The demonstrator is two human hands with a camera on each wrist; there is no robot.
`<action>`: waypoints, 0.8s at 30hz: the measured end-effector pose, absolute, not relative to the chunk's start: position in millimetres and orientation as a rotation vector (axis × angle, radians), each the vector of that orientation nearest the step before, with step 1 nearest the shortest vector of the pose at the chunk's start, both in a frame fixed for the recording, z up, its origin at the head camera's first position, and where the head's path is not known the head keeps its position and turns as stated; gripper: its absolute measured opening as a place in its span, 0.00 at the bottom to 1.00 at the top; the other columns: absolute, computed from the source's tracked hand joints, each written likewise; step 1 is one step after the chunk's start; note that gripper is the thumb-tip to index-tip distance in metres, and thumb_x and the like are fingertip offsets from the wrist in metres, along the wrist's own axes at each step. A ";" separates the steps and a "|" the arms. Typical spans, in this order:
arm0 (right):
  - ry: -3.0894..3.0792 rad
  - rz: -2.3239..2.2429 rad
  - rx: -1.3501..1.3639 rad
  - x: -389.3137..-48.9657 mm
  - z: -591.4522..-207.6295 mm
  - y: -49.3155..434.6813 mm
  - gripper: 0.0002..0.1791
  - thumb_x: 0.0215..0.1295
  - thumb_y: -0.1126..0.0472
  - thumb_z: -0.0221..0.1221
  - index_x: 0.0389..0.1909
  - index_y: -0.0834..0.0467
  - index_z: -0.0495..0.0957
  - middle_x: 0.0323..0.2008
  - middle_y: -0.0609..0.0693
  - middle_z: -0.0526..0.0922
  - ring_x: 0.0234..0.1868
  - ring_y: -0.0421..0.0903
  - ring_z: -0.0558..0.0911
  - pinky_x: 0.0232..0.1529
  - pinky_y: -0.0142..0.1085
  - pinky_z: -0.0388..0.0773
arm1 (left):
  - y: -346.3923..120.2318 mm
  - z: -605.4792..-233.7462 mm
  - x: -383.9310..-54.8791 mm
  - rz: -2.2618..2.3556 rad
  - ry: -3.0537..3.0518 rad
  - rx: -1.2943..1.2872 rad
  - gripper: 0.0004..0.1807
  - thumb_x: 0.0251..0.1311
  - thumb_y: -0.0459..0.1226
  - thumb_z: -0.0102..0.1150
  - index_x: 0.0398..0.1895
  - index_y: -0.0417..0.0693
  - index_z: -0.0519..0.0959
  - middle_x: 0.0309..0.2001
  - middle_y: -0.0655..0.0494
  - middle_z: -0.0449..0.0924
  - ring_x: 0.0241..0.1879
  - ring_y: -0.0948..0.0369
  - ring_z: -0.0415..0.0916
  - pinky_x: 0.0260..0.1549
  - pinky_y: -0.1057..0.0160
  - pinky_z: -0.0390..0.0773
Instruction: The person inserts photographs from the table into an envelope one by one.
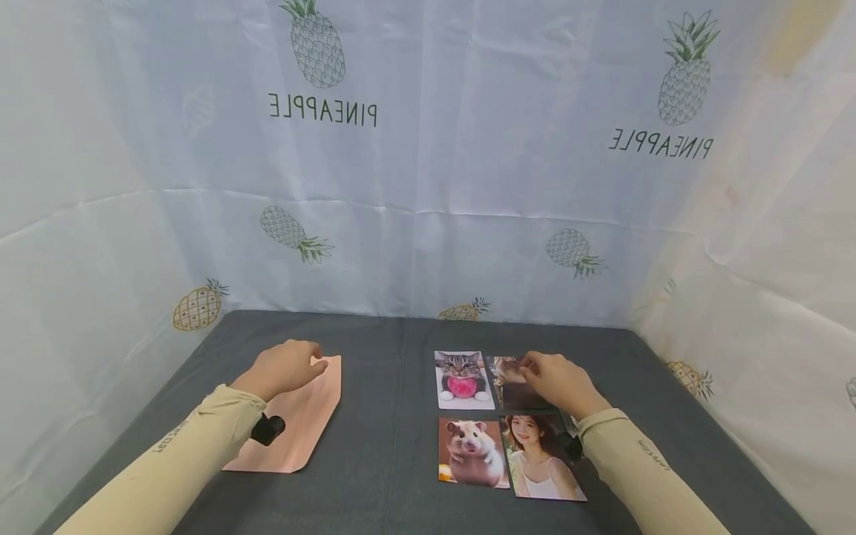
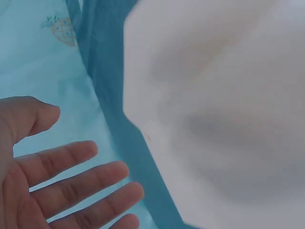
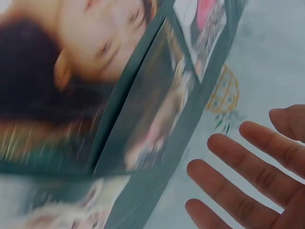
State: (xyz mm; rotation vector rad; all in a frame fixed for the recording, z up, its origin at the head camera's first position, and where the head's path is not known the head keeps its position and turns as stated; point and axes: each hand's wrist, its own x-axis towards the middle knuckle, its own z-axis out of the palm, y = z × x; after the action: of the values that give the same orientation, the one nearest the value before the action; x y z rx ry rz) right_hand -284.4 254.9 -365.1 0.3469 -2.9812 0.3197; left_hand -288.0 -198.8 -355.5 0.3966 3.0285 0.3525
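My left hand (image 1: 284,368) hovers over a pale pink sheet with cut-off corners (image 1: 310,416), perhaps an envelope, at the left of the table. In the left wrist view the fingers are spread and hold nothing; the sheet looks whitish there. Over a dark photo card (image 1: 515,392) is my right hand (image 1: 558,379), partly covering it. Its fingers appear loose and apart from the cards in the right wrist view. Around it lie a cat photo (image 1: 464,379), a hamster photo (image 1: 471,452) and a photo of a person in a white top (image 1: 540,457).
A dark grey cloth (image 1: 381,416) covers the table. White curtains printed with pineapples (image 1: 414,148) enclose the back and both sides. Another photo card with a pale-eared animal (image 3: 76,210) shows in the right wrist view, mostly hidden by my arm in the head view.
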 end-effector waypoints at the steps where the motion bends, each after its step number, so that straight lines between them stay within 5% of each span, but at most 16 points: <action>1: -2.980 0.338 0.349 -283.3 -363.9 260.9 0.11 0.67 0.55 0.58 0.44 0.56 0.80 0.35 0.51 0.85 0.32 0.46 0.82 0.32 0.47 0.79 | -203.0 -354.7 -287.6 0.357 3.031 0.401 0.20 0.68 0.44 0.50 0.55 0.41 0.77 0.52 0.41 0.80 0.44 0.47 0.80 0.37 0.48 0.79; 12: -3.017 0.448 0.366 -271.5 -372.5 327.8 0.12 0.67 0.57 0.58 0.45 0.60 0.80 0.39 0.53 0.84 0.40 0.52 0.83 0.41 0.53 0.79 | -251.9 -359.1 -279.0 0.344 3.045 0.436 0.20 0.66 0.44 0.53 0.55 0.40 0.76 0.48 0.40 0.80 0.46 0.46 0.78 0.38 0.46 0.78; 18: -3.062 0.506 0.446 -266.3 -387.0 351.6 0.16 0.65 0.60 0.59 0.51 0.63 0.77 0.47 0.63 0.81 0.48 0.63 0.80 0.46 0.59 0.75 | -270.3 -370.6 -269.8 0.285 3.037 0.603 0.22 0.64 0.42 0.57 0.57 0.39 0.74 0.56 0.36 0.74 0.52 0.42 0.76 0.45 0.43 0.76; 24: -3.139 0.610 0.454 -262.0 -394.9 360.2 0.28 0.60 0.58 0.64 0.59 0.67 0.72 0.55 0.71 0.74 0.54 0.67 0.75 0.47 0.60 0.73 | -280.8 -385.3 -264.1 0.294 2.959 0.702 0.33 0.59 0.47 0.62 0.64 0.40 0.69 0.67 0.31 0.61 0.64 0.34 0.61 0.54 0.36 0.69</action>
State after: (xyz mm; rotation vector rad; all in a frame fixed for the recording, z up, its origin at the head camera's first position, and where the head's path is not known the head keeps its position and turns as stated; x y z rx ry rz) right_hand -262.0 360.2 -394.9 0.4538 -3.1392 0.6099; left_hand -264.1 -280.8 -385.3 0.7019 2.9590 0.2937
